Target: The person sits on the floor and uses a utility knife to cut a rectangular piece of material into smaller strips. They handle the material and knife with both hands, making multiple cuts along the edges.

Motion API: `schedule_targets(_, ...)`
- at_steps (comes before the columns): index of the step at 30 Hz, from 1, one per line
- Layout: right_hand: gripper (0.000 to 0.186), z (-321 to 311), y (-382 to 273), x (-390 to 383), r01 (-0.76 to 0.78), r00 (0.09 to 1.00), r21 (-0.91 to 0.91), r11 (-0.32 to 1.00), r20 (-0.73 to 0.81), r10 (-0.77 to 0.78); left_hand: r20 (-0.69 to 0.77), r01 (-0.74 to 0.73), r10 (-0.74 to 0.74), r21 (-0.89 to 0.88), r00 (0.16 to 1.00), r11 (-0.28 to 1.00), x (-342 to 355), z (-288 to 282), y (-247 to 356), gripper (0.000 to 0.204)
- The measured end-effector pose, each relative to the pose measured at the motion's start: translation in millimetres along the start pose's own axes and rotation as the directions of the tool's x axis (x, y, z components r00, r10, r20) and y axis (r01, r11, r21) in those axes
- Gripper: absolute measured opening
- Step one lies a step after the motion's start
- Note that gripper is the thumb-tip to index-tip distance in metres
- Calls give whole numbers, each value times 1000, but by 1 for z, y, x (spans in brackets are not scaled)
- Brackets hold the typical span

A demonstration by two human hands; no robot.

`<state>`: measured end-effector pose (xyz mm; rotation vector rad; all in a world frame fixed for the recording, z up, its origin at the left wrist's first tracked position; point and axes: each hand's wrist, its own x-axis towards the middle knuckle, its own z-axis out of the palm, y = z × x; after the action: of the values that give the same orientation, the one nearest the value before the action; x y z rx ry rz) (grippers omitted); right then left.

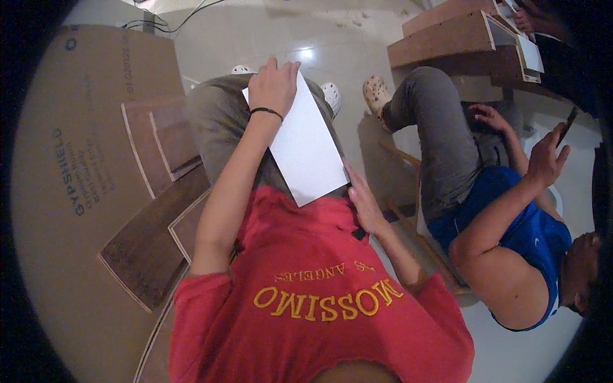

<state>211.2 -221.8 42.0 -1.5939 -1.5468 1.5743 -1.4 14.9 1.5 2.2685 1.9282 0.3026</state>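
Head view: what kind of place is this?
Probably an indoor fit-out or carpentry work site. Brown wood-laminate panels lie on a big board on the pale tiled floor, more are stacked behind, and both hands, left hand and right hand, hold a white sheet.

**Around the seated person: boards, panels and a neighbour**

A large brown board [76, 191] is lying flat across the left side of the floor [357, 57]. Several wood-grain panels [150, 249] are resting on it, overlapping one another, the smaller ones [167, 137] sitting nearer its far edge. A second person in a blue shirt [530, 236] and grey trousers is sitting at the right, wearing pale clogs [375, 92]. Brown wooden pieces [447, 38] are stacking up in the far right corner, and dark cables [159, 25] are trailing along the far edge.
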Motion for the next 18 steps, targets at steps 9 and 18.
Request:
schedule_targets(9,61,-6,30,-49,-80,985,163,983,-138,103,66,18,-12,-89,998,996,5,-10,9,43)
schedule_targets(18,59,0,16,9,49,999,151,987,2,-49,8,20,-20,-6,1000,1000,2,-5,1,39)
